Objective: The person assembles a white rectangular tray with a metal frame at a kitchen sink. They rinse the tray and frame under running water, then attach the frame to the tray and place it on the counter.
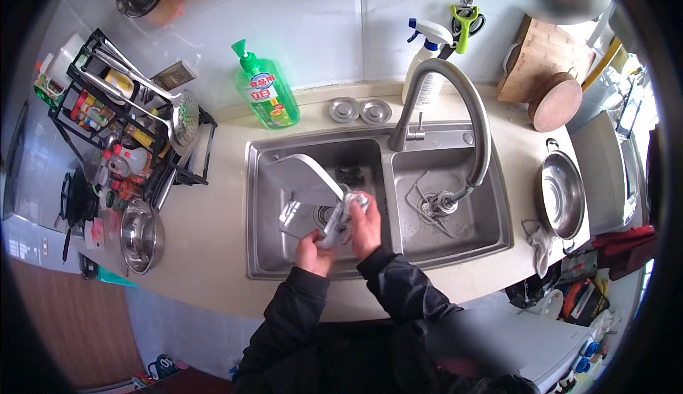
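Note:
Both hands meet over the left sink basin (260, 252), around a wet grey-white cloth (338, 230). My left hand (314, 253) grips the cloth's lower left side, its fingers closed. From the other side my right hand (366, 227) closes on the cloth's upper right part. A flat, shiny grey panel with a pale curved rim (307, 180) tilts up in the basin, and its near end meets the cloth. The cloth and fingers hide that end, so its exact kind cannot be told. A drain strainer (325, 215) shows beside the panel.
The grey faucet (483, 152) arches into the right basin, above a wire-like coil (420, 198). Behind the sink stand a green soap bottle (269, 95) and a white spray bottle (425, 60). A metal bowl (141, 236) and rack (206, 141) lie left; a steel pan (562, 195) lies right.

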Demonstrator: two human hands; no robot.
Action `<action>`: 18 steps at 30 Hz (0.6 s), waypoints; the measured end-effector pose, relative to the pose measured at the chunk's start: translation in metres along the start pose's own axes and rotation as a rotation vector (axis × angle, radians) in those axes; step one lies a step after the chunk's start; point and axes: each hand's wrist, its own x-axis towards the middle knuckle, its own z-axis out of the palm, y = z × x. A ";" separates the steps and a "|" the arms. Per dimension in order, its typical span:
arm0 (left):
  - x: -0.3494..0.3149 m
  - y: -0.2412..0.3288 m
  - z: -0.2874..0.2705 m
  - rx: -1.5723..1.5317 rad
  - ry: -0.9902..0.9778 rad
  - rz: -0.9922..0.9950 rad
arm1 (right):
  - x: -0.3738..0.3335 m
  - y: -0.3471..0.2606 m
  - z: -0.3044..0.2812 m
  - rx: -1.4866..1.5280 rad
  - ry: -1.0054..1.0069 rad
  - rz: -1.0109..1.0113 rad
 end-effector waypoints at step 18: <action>-0.020 0.000 0.003 -0.004 0.252 0.336 | -0.053 0.007 0.020 0.224 -0.096 0.022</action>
